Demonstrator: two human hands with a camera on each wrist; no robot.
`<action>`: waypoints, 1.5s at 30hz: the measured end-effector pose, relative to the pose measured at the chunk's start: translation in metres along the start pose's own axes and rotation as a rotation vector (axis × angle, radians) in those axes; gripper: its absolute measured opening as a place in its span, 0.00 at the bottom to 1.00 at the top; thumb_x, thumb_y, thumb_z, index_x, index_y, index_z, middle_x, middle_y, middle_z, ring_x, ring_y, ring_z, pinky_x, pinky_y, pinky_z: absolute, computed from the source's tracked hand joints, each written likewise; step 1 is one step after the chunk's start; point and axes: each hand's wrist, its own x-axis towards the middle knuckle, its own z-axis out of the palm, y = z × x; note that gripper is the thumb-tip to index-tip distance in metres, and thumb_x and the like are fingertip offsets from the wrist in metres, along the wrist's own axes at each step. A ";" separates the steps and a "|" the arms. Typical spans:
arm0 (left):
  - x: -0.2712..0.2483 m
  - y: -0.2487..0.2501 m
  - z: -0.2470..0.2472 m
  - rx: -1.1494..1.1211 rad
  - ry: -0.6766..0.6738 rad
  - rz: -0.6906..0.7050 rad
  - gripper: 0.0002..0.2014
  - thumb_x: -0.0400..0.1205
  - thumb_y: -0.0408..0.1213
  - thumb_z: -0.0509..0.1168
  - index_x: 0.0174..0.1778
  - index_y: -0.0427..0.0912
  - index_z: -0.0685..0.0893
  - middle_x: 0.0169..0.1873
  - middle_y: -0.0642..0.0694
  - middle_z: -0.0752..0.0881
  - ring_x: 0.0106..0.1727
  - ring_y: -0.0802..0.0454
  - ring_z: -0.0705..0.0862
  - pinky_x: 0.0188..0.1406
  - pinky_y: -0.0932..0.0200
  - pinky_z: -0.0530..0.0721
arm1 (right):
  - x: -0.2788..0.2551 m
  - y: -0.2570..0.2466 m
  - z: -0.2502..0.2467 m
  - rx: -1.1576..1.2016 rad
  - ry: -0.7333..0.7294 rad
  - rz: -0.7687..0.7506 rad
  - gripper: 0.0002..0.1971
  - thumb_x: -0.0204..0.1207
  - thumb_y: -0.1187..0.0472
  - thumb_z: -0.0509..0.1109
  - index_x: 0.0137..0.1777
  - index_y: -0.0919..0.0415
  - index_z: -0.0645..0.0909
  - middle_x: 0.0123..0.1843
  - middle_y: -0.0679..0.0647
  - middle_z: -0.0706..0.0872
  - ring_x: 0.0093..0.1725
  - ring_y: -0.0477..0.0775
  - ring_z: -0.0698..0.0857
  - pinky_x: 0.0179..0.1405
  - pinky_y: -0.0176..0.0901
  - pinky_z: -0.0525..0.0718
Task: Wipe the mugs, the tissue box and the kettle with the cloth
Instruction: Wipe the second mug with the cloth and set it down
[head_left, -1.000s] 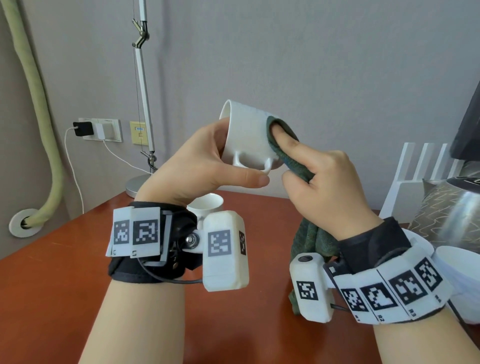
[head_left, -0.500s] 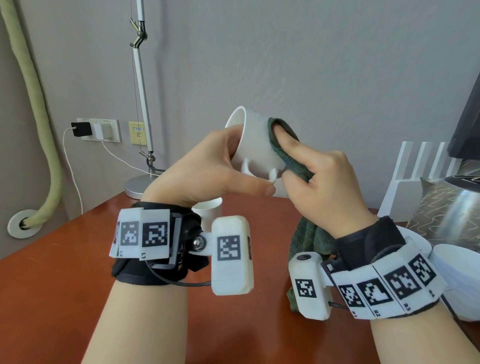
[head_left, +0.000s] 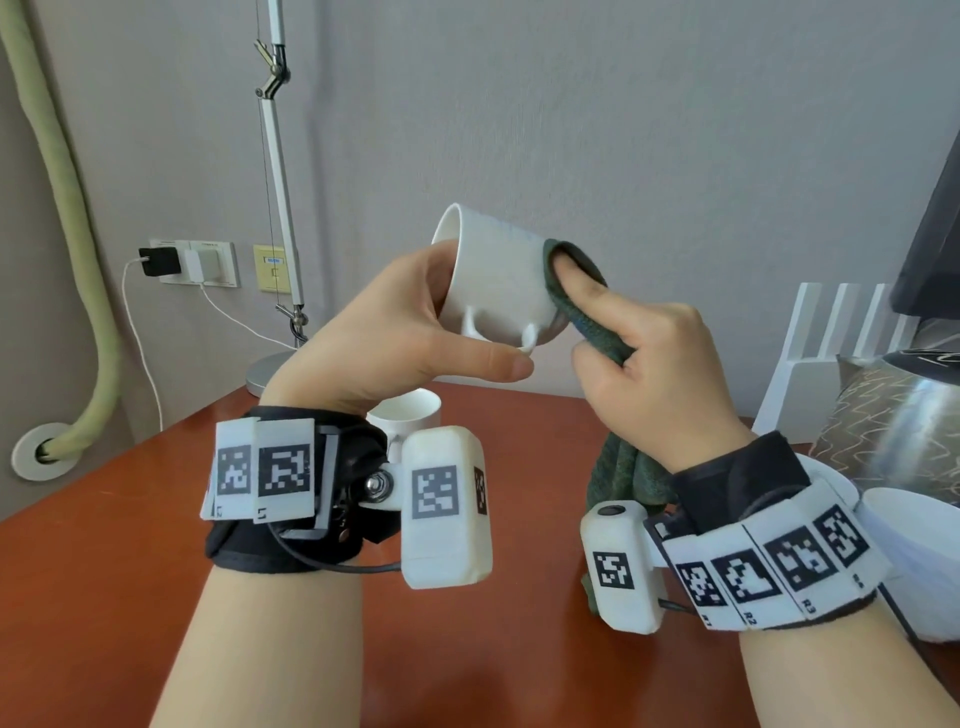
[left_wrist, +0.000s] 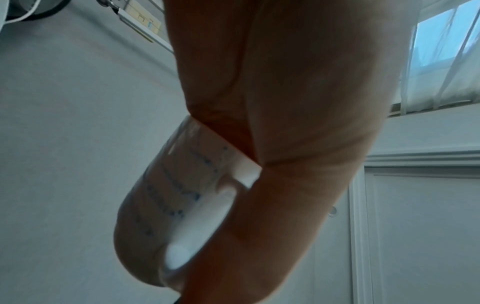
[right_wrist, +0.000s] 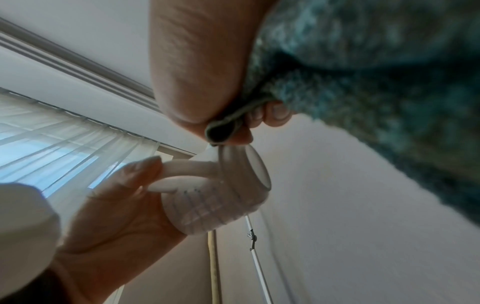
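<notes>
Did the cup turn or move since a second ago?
Yes. The left hand tipped the mug further over, its open mouth swinging left and its bottom toward the cloth. The right hand followed, finger pressing the cloth near the mug's bottom. Both grips stayed; the second mug and kettle didn't move.

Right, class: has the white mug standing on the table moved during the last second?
No. The standing mug sits just right of the lamp base, as before.

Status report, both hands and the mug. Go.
Left hand grips white mug, tilted in the air. Right hand presses green cloth on its base. Nothing in the way.
</notes>
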 end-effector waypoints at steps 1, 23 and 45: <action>0.000 0.000 0.001 0.011 -0.007 -0.002 0.26 0.63 0.24 0.77 0.58 0.36 0.83 0.52 0.37 0.90 0.56 0.39 0.88 0.56 0.51 0.86 | 0.000 -0.003 0.001 0.009 -0.010 -0.012 0.31 0.67 0.63 0.56 0.72 0.55 0.79 0.23 0.40 0.63 0.21 0.50 0.64 0.23 0.39 0.69; -0.002 0.000 -0.001 0.058 0.020 -0.060 0.24 0.65 0.27 0.77 0.58 0.30 0.82 0.52 0.30 0.88 0.57 0.33 0.87 0.64 0.34 0.82 | -0.002 -0.015 0.013 -0.288 -0.196 -0.023 0.34 0.69 0.64 0.62 0.79 0.50 0.70 0.30 0.49 0.78 0.24 0.54 0.71 0.21 0.31 0.60; 0.010 -0.004 0.016 -0.309 0.150 0.099 0.25 0.67 0.16 0.70 0.60 0.36 0.81 0.45 0.34 0.85 0.45 0.40 0.83 0.41 0.53 0.78 | 0.002 -0.011 0.005 0.571 -0.058 0.361 0.42 0.76 0.51 0.72 0.84 0.43 0.50 0.58 0.08 0.69 0.67 0.20 0.70 0.68 0.25 0.70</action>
